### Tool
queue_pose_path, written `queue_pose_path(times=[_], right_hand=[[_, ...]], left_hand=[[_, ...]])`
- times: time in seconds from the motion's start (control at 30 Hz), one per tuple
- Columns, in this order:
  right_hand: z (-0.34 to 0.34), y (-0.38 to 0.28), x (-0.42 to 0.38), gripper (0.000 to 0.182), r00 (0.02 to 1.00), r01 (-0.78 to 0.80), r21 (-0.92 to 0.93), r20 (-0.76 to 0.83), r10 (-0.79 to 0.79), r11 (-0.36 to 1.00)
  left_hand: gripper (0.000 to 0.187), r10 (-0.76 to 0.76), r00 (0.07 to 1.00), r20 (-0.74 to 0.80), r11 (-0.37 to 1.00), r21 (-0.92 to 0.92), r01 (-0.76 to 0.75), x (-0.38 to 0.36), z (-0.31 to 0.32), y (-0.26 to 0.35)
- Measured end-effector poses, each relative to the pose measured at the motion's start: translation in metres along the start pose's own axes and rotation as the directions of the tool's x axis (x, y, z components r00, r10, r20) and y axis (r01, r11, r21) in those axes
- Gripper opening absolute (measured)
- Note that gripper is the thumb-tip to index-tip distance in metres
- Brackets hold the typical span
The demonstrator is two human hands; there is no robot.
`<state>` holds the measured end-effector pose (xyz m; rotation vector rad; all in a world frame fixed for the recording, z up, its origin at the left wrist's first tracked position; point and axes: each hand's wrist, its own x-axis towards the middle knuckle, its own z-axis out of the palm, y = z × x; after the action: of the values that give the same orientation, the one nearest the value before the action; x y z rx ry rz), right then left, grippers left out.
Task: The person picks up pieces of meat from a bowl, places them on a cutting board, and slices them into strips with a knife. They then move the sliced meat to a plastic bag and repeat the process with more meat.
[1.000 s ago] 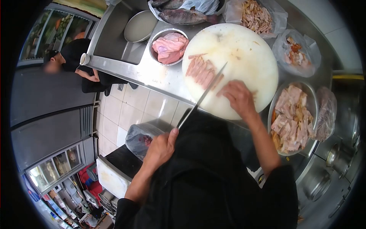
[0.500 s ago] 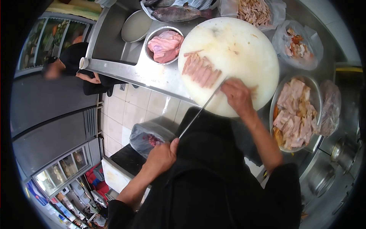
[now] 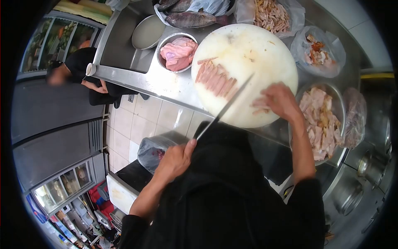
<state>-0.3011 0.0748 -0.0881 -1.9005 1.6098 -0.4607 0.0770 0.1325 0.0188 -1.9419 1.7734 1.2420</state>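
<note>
My left hand point(image 3: 175, 159) is closed round the handle of a long knife point(image 3: 226, 107), its blade slanting up across the near edge of the round white cutting board point(image 3: 269, 50). A row of sliced meat strips point(image 3: 216, 79) lies on the board, left of the blade. My right hand point(image 3: 284, 101) is over the board's right side, fingers reaching down to a few loose meat strips point(image 3: 261, 106). Motion smears those fingers, so I cannot tell whether they grip the strips. An oval metal pan of meat slabs point(image 3: 319, 124) stands just right of this hand.
Behind the board are dark whole fish point(image 3: 190, 19) and a bag of cut strips point(image 3: 271, 16). A bowl of raw pink meat point(image 3: 179, 54) stands left, by the sink point(image 3: 120, 41). A bag of scraps point(image 3: 317, 52) lies right. Farther left is another person point(image 3: 81, 68).
My right hand has moved right, from beside the knife tip to the loose strips near the board's right side. The knife stays in my left hand, its blade now apart from my right hand.
</note>
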Motion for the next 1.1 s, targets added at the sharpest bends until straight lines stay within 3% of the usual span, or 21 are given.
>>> queue_pose_path(times=[0.1,0.3,0.4,0.5,0.6,0.7,0.8,1.1], right_hand=[[-0.004,-0.003,-0.002,0.023,0.996,0.080,-0.039,0.049,-0.078,0.996],[0.007,-0.002,0.006,0.011,0.995,0.082,-0.077,-0.058,-0.087,0.994],[0.006,-0.014,0.025,0.012,0.956,0.290,0.063,0.030,-0.292,0.955],[0.034,-0.028,0.048,0.014,0.938,0.338,0.037,0.070,-0.340,0.940],[0.052,-0.035,0.050,0.013,0.925,0.372,0.101,-0.121,-0.359,0.923],[0.063,-0.035,0.039,0.015,0.895,0.244,0.103,-0.406,-0.183,0.964],[0.067,-0.044,0.020,0.016,0.914,0.087,0.023,-0.400,-0.071,0.996],[0.088,-0.051,0.024,0.015,0.854,0.193,-0.027,-0.488,-0.181,0.981]], left_hand=[[0.085,-0.009,1.000,0.005,0.999,0.047,0.009,0.001,0.008,-0.013],[0.076,-0.097,0.994,-0.046,0.995,0.017,0.098,0.006,0.008,-0.023],[0.075,-0.081,0.995,-0.052,0.996,-0.044,0.079,0.006,0.011,-0.023],[0.084,-0.046,0.997,-0.061,0.999,-0.020,0.045,0.008,0.017,-0.026],[0.083,-0.045,0.995,-0.092,0.999,-0.003,0.045,0.006,0.018,-0.023],[0.082,-0.052,0.996,-0.073,0.998,-0.022,0.050,0.005,0.020,-0.025],[0.080,-0.055,0.995,-0.077,0.998,0.004,0.056,0.004,0.018,-0.023],[0.076,-0.023,0.995,-0.100,0.999,0.034,0.026,0.001,0.009,-0.022]])
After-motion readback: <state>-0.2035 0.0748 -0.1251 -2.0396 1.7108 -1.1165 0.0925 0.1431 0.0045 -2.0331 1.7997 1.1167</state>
